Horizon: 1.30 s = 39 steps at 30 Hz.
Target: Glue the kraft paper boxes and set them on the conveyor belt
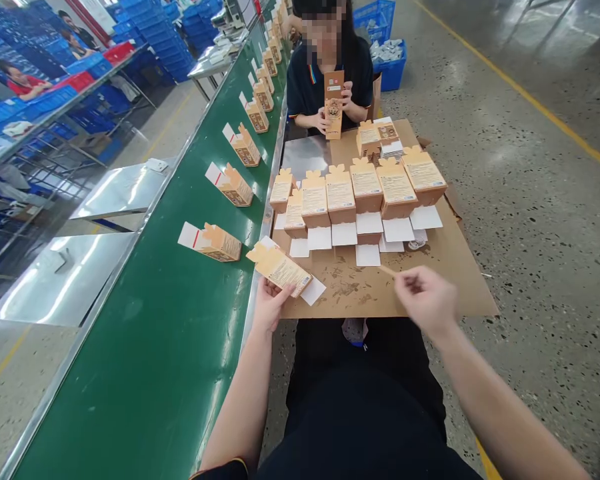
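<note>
left hand (273, 303) gripping a tan paper box (284, 271) by its near end, right hand (427, 299) well apart from it, curled round a thin stick (387, 271), more boxes (340, 195) beyond on flat cardboard (430, 287)

The held carton (283, 269) looks matt paperboard, the sheet (450, 293) dull cardboard, the green belt (145, 340) smooth and glossy.

The right hand (427, 300) looks blurred from here, hiding one end of a thin stick (387, 271). The carton (283, 269) in the left hand (271, 303) is lettered too finely to read.
</note>
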Each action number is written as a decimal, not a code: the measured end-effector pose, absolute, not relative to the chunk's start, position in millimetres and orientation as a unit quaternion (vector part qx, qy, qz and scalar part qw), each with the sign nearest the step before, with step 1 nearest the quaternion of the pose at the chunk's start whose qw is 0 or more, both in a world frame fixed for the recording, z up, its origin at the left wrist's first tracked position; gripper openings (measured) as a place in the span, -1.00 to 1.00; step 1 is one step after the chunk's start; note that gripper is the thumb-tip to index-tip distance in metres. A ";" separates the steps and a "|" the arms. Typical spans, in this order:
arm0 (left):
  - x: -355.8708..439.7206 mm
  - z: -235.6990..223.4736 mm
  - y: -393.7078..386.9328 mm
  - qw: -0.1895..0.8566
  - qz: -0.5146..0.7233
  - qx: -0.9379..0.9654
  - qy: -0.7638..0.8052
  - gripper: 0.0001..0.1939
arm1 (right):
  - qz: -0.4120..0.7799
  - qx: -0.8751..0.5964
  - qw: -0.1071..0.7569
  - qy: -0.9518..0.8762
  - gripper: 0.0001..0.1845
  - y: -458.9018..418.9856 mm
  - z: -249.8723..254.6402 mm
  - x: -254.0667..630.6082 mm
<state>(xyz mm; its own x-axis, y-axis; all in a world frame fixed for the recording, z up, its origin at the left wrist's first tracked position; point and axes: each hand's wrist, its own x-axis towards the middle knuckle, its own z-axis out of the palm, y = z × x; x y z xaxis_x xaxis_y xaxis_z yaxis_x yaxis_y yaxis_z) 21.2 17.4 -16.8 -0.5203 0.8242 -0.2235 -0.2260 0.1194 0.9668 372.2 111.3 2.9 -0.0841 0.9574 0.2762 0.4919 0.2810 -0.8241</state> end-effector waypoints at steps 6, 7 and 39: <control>22.6 -19.0 19.8 0.422 0.610 0.248 0.623 -0.13 | 0.394 -0.365 0.375 -0.756 -0.77 50.1 -34.0 274.9; 23.6 -18.9 19.9 0.420 0.609 0.252 0.624 -0.14 | 0.383 -0.360 0.368 -0.768 -0.76 48.6 -39.1 269.1; -36.4 -17.1 -18.7 0.056 0.610 0.206 0.763 -0.09 | 0.342 -0.492 0.490 -0.633 -0.60 75.5 -18.6 330.8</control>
